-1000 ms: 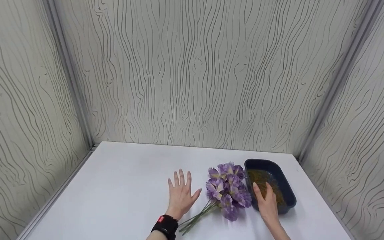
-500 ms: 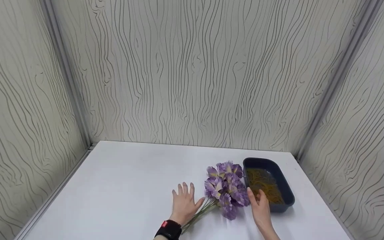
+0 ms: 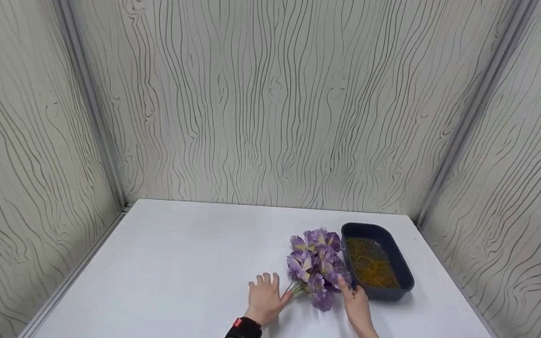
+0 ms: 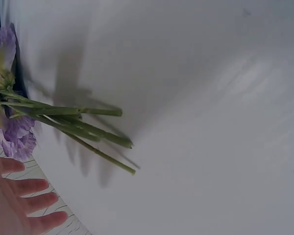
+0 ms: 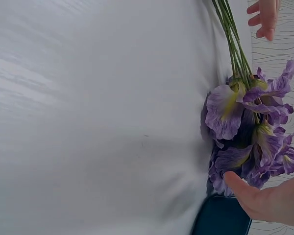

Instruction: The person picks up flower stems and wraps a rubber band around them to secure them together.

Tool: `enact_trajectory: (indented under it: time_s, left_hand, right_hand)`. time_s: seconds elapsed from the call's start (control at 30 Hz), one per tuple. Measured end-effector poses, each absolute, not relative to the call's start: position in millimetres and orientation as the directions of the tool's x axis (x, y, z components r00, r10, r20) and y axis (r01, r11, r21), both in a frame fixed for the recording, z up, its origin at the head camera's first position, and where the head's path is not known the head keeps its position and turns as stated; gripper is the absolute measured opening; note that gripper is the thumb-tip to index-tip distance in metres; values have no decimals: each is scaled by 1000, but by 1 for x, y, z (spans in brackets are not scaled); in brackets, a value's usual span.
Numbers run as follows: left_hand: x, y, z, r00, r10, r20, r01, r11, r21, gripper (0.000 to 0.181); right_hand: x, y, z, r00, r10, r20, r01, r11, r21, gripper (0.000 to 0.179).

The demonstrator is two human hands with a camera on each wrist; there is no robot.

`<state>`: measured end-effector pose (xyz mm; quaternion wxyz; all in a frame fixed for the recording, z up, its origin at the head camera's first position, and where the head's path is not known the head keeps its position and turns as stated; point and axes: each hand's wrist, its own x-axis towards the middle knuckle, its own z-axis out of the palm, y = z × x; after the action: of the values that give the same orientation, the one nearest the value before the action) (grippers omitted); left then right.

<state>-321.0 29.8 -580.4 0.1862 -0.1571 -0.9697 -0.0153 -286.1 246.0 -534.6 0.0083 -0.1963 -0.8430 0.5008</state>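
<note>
A bunch of purple flowers (image 3: pixel 317 267) lies on the white table, blooms away from me and green stems (image 4: pixel 88 128) towards me. Over the stems hovers my left hand (image 3: pixel 266 299), fingers spread and relaxed; the left wrist view shows those fingers (image 4: pixel 36 200) apart from the stems with nothing in them. My right hand (image 3: pixel 357 307) is at the lower right edge of the blooms, its thumb overlapping the petals in the head view. In the right wrist view the right hand (image 5: pixel 264 198) reaches to the petals beside a dark blue container (image 5: pixel 225 218).
Right of the flowers, the dark blue container (image 3: pixel 404 265) holds a tangle of thin yellow-brown strands (image 3: pixel 374 267). A black band (image 3: pixel 244 327) with a red tag circles the left wrist. Wood-patterned panels (image 3: pixel 251 103) enclose the table (image 3: pixel 181 263) at the back and sides.
My right hand has left the inside of the container and moved left and towards me, to the flowers. My left hand has come nearer to me and slightly right, over the stems.
</note>
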Motion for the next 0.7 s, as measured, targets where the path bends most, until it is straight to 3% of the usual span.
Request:
enact_trajectory:
  time_s: [0.7]
  left_hand:
    - [-313, 37, -586, -925, 290, 246, 297, 955, -10, 70]
  right_hand:
    - [-281, 228, -555, -878, 300, -374, 460, 305, -834, 123]
